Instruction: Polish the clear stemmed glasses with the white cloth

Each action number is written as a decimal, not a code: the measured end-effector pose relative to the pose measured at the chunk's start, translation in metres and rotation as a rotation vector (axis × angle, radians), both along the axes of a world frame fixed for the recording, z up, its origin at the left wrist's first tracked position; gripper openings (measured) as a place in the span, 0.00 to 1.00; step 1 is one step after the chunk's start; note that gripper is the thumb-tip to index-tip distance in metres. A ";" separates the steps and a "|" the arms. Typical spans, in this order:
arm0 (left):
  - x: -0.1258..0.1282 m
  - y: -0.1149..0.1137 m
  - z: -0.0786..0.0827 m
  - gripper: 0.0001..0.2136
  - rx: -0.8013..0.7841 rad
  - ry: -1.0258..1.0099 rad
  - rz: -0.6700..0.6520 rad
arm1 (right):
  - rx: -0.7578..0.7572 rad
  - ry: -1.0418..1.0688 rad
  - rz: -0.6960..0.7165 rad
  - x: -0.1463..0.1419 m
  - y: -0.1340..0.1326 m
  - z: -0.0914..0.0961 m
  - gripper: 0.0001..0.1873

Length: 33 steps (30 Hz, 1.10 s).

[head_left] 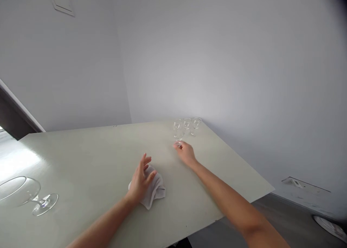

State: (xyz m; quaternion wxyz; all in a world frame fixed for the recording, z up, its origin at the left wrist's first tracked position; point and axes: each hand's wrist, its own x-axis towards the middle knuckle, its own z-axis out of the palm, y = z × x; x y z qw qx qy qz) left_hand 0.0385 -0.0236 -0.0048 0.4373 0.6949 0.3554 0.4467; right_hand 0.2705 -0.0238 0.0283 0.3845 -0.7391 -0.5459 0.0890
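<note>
My right hand (pixel 184 152) reaches forward over the table, its fingers closed around a small clear glass (pixel 178 143) that is mostly hidden by them. Just beyond it, small stemmed glasses stand upright in a row: a left one (pixel 177 125), a middle one (pixel 187 124) and a right one (pixel 196 123). My left hand (pixel 141 179) is open, thumb apart from the raised fingers, over a crumpled white cloth (pixel 155 190). Whether its palm touches the cloth I cannot tell.
A large stemmed glass (pixel 35 195) lies on its side at the table's left. The pale table (pixel 94 161) meets the grey wall (pixel 217 60) at the back. Its right edge drops to a dark floor, where a white object (pixel 329 226) lies.
</note>
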 end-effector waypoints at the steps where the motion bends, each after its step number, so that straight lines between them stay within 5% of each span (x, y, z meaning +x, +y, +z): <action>1: 0.001 0.002 -0.007 0.27 -0.060 0.026 0.001 | -0.005 0.012 -0.082 0.021 0.003 -0.003 0.13; 5: 0.001 0.010 -0.017 0.23 -0.195 0.043 -0.016 | -0.024 0.056 -0.317 0.089 0.012 -0.015 0.16; 9: -0.002 0.011 -0.013 0.22 -0.191 0.048 -0.034 | -0.040 0.110 -0.410 0.117 0.022 -0.026 0.15; 18: -0.002 0.012 -0.009 0.20 -0.197 0.072 -0.014 | -0.011 0.163 -0.442 0.127 0.038 -0.033 0.12; 25: 0.000 0.011 -0.014 0.21 -0.210 -0.023 -0.029 | 0.144 0.186 -0.454 0.103 0.007 -0.032 0.24; 29: 0.001 0.010 -0.010 0.20 -0.157 -0.105 0.058 | 0.141 0.180 -0.132 0.035 -0.022 -0.016 0.12; 33: -0.005 0.008 0.013 0.16 0.006 -0.237 0.202 | 0.092 -0.189 0.724 -0.044 -0.051 0.008 0.19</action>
